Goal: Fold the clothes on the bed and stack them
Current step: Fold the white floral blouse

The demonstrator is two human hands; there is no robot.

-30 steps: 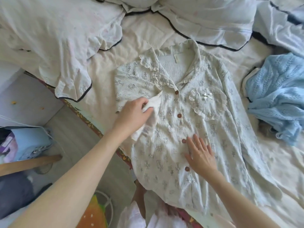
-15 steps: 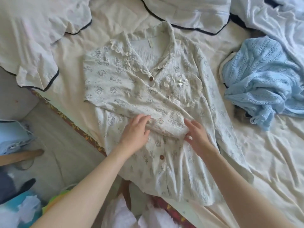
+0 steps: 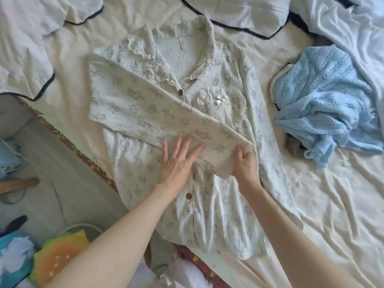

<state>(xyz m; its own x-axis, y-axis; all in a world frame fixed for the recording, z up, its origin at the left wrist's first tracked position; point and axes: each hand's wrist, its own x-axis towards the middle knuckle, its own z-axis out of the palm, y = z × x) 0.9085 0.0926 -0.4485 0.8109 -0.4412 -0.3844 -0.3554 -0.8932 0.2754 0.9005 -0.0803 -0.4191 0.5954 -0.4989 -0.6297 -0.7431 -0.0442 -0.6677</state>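
A bed point(image 3: 324, 215) covered with a rumpled cream sheet fills most of the view, its patterned edge running diagonally along the lower left above a pale floor point(image 3: 68, 173). Two white pillows with dark piping lie at the head: one point(image 3: 27, 38) at the upper left, another point(image 3: 239, 11) at the top centre. A pale bluish duvet point(image 3: 342, 23) is bunched in the upper right corner. In the middle of the bed a cream printed pajama shirt point(image 3: 207, 215) lies face up, buttoned with brown buttons, its lace-trimmed collar toward the pillows and its hem toward the near edge of the bed. The shirt's sleeve point(image 3: 145, 109) on the left side of the view is folded diagonally across the chest, running from the left shoulder down toward the right. To the right of the shirt, just apart from it, a light blue knit garment point(image 3: 324, 104) sits crumpled on the sheet. The left hand point(image 3: 176, 163) lies flat with fingers spread and straight, pressing down on the folded sleeve near its lower end. The right hand point(image 3: 245, 163) has its fingers curled around the cuff end of that sleeve, gripping it against the shirt front. A small fabric bow point(image 3: 219, 99) sits on the frilled chest pocket. At the lower left, off the bed, are colourful items that are hard to identify.
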